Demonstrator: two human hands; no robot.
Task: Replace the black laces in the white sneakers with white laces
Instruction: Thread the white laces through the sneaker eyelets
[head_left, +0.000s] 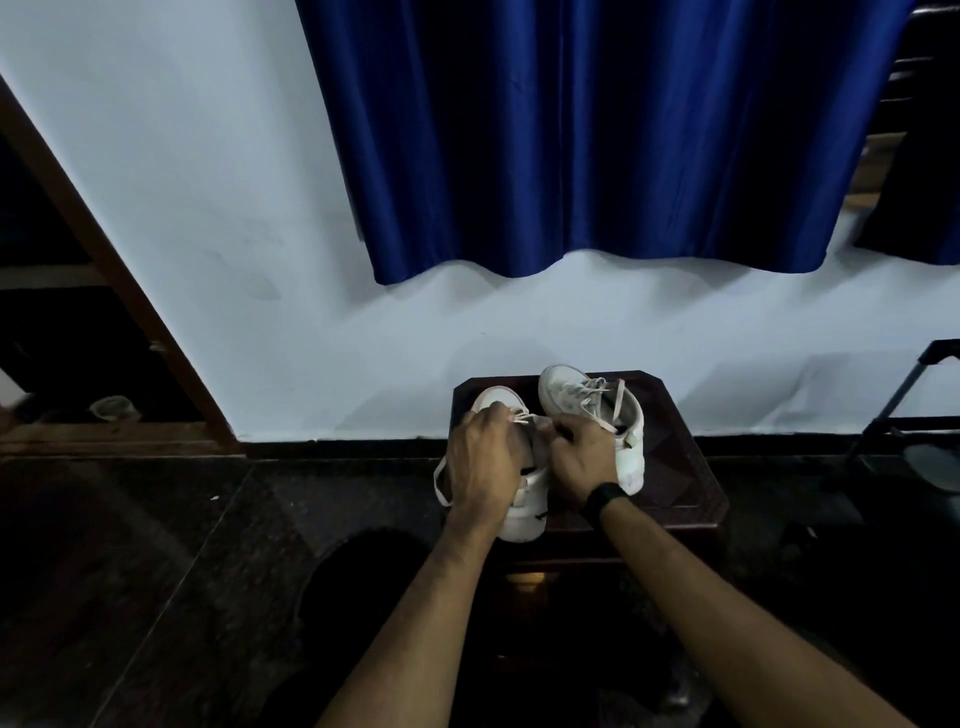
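Both hands are working the near sneaker (524, 512) on the surface (680, 467), left hand (480, 462) and right hand (584, 457) each pinching its white lace (522, 417).

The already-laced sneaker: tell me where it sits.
In the head view, the laced sneaker stands on the dark stool, right of the sneaker being laced, just beyond the right hand.

A pale wall (171, 171) with a dark blue curtain (597, 130) hanging on it meets a dark speckled floor (156, 545), with a small dark wooden table (685, 467) against it and a brown wooden frame (119, 270) at left, all dimly lit.
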